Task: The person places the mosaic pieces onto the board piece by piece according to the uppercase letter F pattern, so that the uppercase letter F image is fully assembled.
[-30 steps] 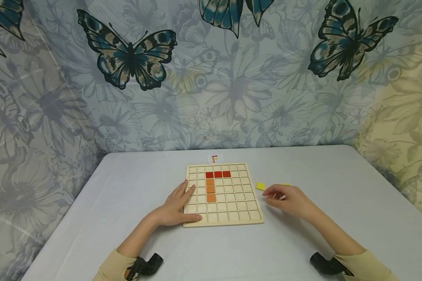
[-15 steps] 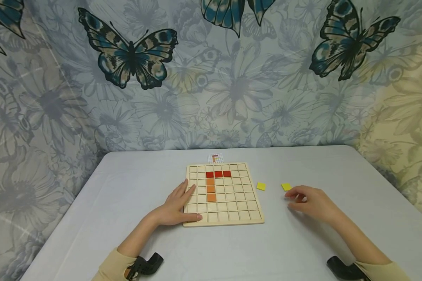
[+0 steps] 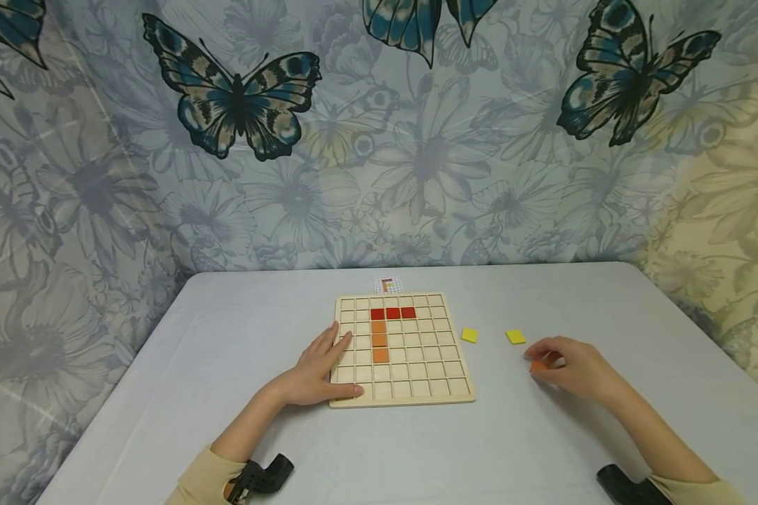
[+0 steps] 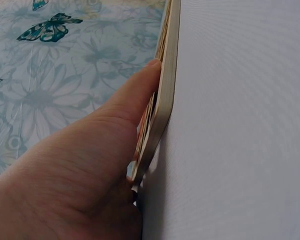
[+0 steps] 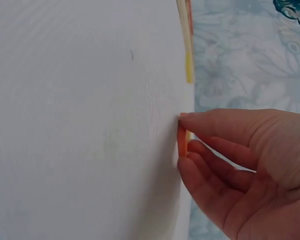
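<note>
- The left hand [image 3: 312, 372], thumb and fingers spread, rests on the left edge of one wooden grid board [image 3: 420, 368].
- The right hand [image 3: 571, 365] pinches one loose orange tile [image 3: 539, 365], out between the board and the worktop's [image 3: 227, 337] right edge.
- On the board I count three orange squares [image 3: 379, 340] in a column.
- Two yellow tiles [image 3: 515, 337], apart, beyond its right edge.
- Three red squares [image 3: 393, 313] in a row near its far edge.
- One pattern card [image 3: 388, 284], near the worktop's far edge.
</note>
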A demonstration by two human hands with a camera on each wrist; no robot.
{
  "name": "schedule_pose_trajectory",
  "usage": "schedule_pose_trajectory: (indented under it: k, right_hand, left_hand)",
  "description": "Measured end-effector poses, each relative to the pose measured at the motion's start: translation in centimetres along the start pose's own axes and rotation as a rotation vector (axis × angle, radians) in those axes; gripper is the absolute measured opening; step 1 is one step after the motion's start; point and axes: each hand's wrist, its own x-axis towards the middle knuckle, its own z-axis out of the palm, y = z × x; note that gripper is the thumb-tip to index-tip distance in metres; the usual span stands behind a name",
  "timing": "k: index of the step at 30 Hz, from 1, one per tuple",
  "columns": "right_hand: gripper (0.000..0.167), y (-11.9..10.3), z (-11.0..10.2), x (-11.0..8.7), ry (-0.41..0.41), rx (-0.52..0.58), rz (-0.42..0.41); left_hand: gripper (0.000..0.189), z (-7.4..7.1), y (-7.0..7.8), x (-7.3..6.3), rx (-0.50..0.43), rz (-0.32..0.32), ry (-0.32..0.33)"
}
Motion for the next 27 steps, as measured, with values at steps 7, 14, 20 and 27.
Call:
schedule_pose_trajectory:
  k: [7, 14, 20, 27]
  right_hand:
    - [0.022, -1.0, 1.0, 0.9, -0.037, 0.042, 0.001]
    - [0.028, -1.3, 1.4, 1.1, -0.056, 0.054, 0.022]
    - [0.03, -1.2, 1.3, 1.1, -0.059, 0.036, 0.041]
    - [0.029, -1.1, 1.3, 1.0, -0.052, 0.066, 0.028]
  left_hand:
    - [0.101, 0.1, -0.1, 0.0, -0.003, -0.003, 0.005]
    - [0.101, 0.1, -0.1, 0.1, -0.005, -0.003, 0.004]
    - [0.101, 0.1, -0.1, 0.1, -0.007, 0.001, 0.005]
    - [0.1, 0.1, -0.2, 0.1, -0.005, 0.011, 0.008]
